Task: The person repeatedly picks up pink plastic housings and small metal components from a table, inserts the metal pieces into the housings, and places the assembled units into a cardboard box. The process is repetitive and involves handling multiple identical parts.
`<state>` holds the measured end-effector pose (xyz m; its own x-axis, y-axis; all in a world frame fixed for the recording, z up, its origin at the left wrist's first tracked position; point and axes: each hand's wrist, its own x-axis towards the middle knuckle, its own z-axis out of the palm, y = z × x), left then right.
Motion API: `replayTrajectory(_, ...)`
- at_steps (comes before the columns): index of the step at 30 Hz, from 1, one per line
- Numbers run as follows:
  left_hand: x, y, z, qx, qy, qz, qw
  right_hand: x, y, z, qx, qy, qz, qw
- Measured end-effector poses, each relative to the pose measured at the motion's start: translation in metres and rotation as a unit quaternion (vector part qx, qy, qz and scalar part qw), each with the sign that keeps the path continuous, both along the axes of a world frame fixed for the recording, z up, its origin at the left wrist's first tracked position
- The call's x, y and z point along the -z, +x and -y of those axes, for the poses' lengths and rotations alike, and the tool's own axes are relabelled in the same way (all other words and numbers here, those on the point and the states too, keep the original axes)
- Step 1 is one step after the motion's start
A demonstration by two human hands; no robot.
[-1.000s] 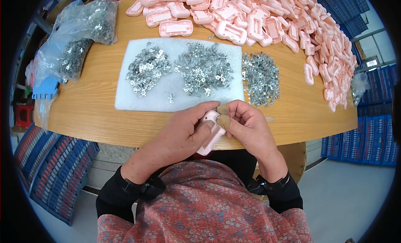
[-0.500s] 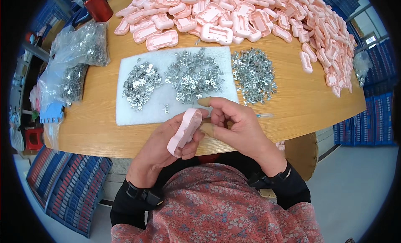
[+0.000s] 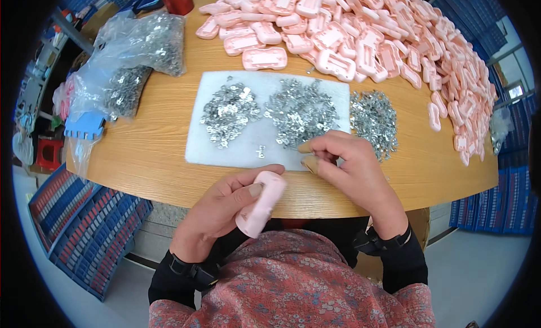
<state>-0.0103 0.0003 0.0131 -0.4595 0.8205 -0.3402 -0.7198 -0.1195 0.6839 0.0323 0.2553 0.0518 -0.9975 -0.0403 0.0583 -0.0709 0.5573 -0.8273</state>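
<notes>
My left hand (image 3: 225, 201) is closed around a pale pink plastic shell (image 3: 262, 205), held tilted above the table's near edge with my thumb across it. My right hand (image 3: 352, 167) wears tan finger covers on thumb and forefinger. Those two fingers pinch together at the near edge of the middle pile of small metal pieces (image 3: 301, 111); whatever is between them is too small to make out. That pile and another one (image 3: 230, 112) lie on a white foam sheet (image 3: 253, 160). Between my hands and the piles, a few loose metal pieces (image 3: 260, 151) lie on the foam.
Pink shells (image 3: 338, 34) are heaped along the far and right side of the wooden table (image 3: 152, 142). A third metal pile (image 3: 373, 122) lies right of the foam. Clear bags of metal parts (image 3: 160, 43) and a red container (image 3: 177, 0) stand at left. Blue racks (image 3: 96, 232) flank the table.
My right hand has moved away from the shell to the middle pile's edge. My left hand has lowered and turned the shell, and its thumb now lies across it. The view has shifted.
</notes>
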Motion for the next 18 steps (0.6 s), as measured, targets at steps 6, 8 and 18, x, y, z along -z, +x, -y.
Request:
replayTrajectory(6,0.019,0.008,0.027,-0.138,0.101,0.115,0.978,0.018,-0.062,0.045,-0.103,0.179,-0.134,0.969)
replayTrajectory(8,0.009,0.008,0.027,-0.153,0.117,0.128,0.973,0.023,-0.076,0.059,-0.120,0.208,-0.148,0.960)
replayTrajectory(18,0.016,0.004,0.052,-0.120,0.125,0.116,0.978,0.009,-0.088,0.068,-0.176,0.319,-0.084,0.927)
